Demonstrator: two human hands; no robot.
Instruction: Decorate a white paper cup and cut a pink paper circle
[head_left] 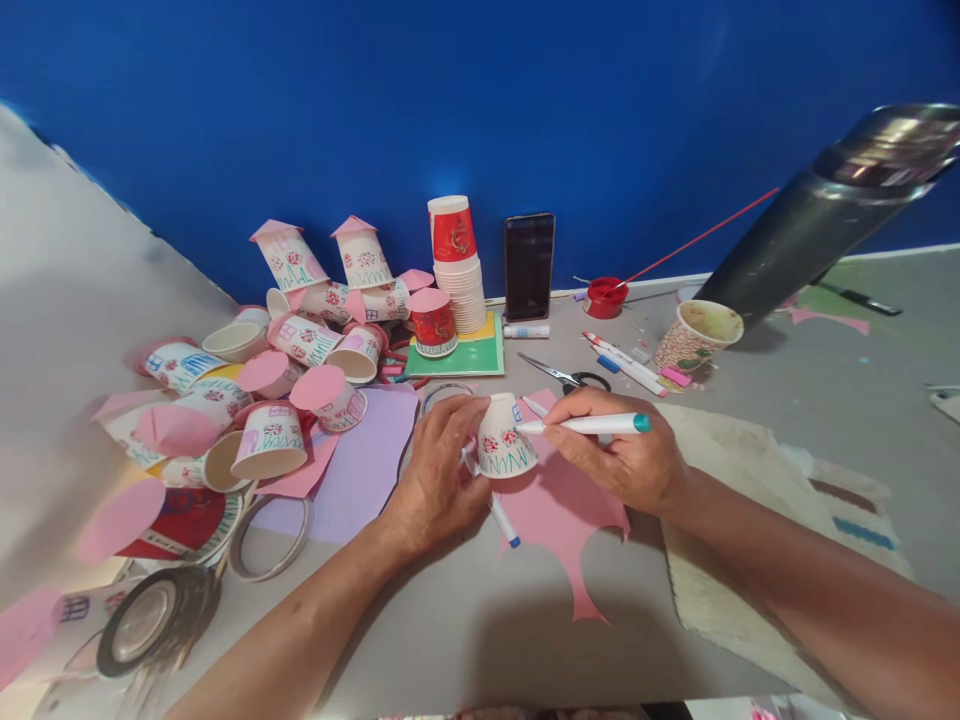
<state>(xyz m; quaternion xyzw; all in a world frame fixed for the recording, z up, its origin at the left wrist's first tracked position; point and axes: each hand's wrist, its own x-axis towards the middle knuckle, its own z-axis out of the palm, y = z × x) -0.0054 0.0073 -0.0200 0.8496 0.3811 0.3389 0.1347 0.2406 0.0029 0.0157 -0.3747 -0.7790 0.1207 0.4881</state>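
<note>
My left hand (448, 468) grips a white paper cup (504, 462), turned upside down, by its left side. Red flowers, green grass strokes and a small blue window are drawn on the cup. In my right hand (619, 450) is a white marker (592, 425) with a green end; its tip is at the cup's right side, and I cannot tell if it touches. Beneath the cup lies a cut sheet of pink paper (562, 500). A white marker with a blue end (504, 522) lies just below the cup, partly hidden by my left hand.
Decorated cups with pink paper tops (270, 440) crowd the left. Behind are a cup stack (459, 285), a phone (529, 268) and scissors (574, 378). A dark flask (802, 240), a patterned cup (694, 340) and a cloth (720, 560) are at right; tape rolls (112, 625) at left.
</note>
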